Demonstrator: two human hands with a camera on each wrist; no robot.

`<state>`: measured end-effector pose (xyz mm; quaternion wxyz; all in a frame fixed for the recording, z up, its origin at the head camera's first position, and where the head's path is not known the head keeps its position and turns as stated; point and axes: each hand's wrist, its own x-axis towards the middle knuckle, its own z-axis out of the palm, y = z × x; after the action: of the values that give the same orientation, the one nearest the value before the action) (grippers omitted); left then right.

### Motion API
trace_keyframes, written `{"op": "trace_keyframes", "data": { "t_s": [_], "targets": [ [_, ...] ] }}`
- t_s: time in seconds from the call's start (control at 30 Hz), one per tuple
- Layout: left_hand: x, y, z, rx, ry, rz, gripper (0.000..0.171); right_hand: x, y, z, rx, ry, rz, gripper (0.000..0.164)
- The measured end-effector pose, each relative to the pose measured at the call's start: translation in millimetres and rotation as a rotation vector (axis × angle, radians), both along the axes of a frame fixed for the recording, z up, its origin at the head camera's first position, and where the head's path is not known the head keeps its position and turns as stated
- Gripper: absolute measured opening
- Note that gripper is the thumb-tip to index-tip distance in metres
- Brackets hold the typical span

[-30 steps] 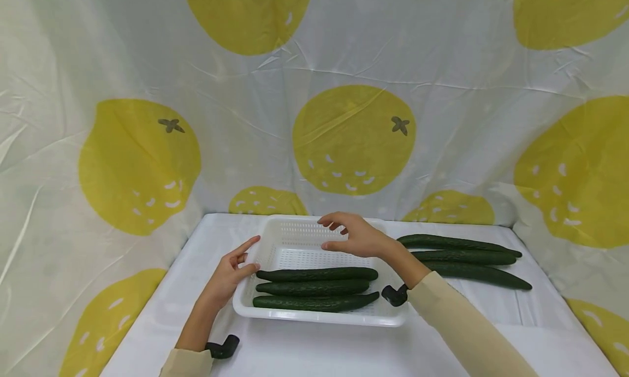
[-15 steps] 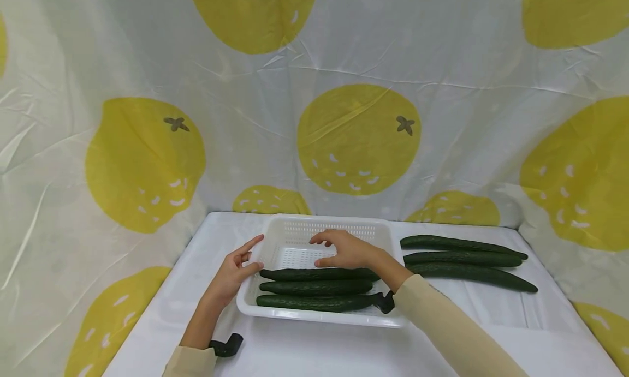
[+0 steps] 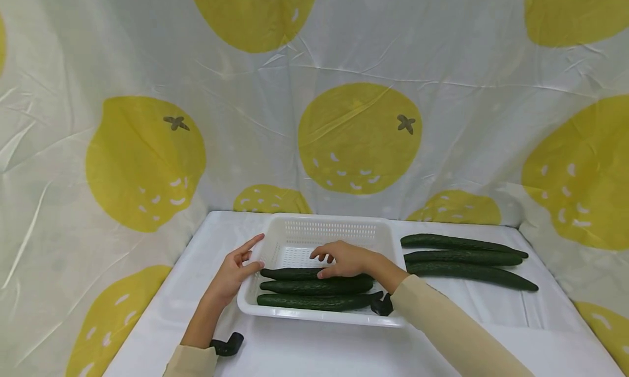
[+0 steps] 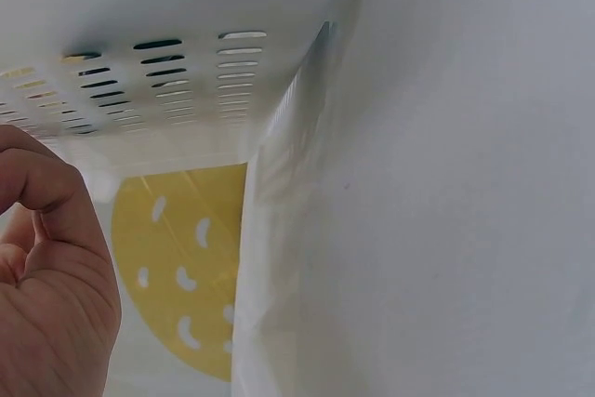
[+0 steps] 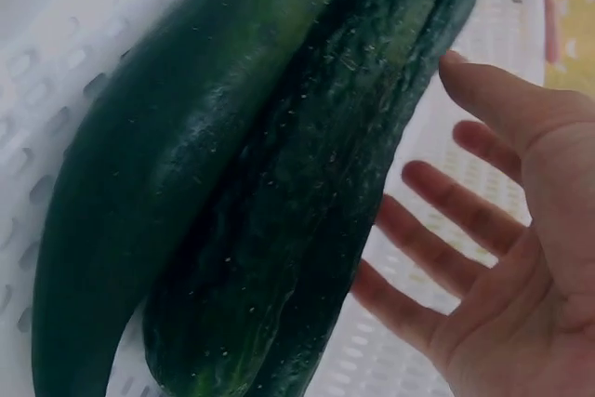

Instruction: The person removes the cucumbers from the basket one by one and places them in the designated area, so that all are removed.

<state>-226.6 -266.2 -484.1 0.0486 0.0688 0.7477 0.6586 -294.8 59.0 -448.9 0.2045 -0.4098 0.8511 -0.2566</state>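
A white plastic basket with slotted walls stands on the table. Three long dark green cucumbers lie side by side in its near half: the far cucumber, the middle cucumber and the near cucumber. My left hand holds the basket's left rim, thumb over the edge and forefinger stretched along it. Over the far cucumber is my right hand. In the right wrist view its thumb and spread fingers lie along that cucumber's side, not closed round it.
To the right of the basket, three more cucumbers lie on the white cloth-covered table. A lemon-print curtain hangs behind and at both sides. Black wrist mounts are strapped on both arms.
The right hand has come down and nearer, from above the basket's far half to the far cucumber. My left hand stays at the rim. The view has shifted slightly.
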Motion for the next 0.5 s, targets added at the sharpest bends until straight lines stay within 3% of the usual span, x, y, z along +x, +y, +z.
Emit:
{"op": "trace_keyframes", "data": {
  "t_s": [0.3,0.5],
  "targets": [
    [-1.0,0.2,-0.6,-0.004,0.001,0.003,0.072,2.6,1.4,-5.8,0.11,-0.014,-0.019,0.047],
    [-0.1,0.0,-1.0,0.009,-0.002,-0.005,0.072,2.2,0.5,-7.8,0.126,0.006,-0.013,0.045]
  ]
}}
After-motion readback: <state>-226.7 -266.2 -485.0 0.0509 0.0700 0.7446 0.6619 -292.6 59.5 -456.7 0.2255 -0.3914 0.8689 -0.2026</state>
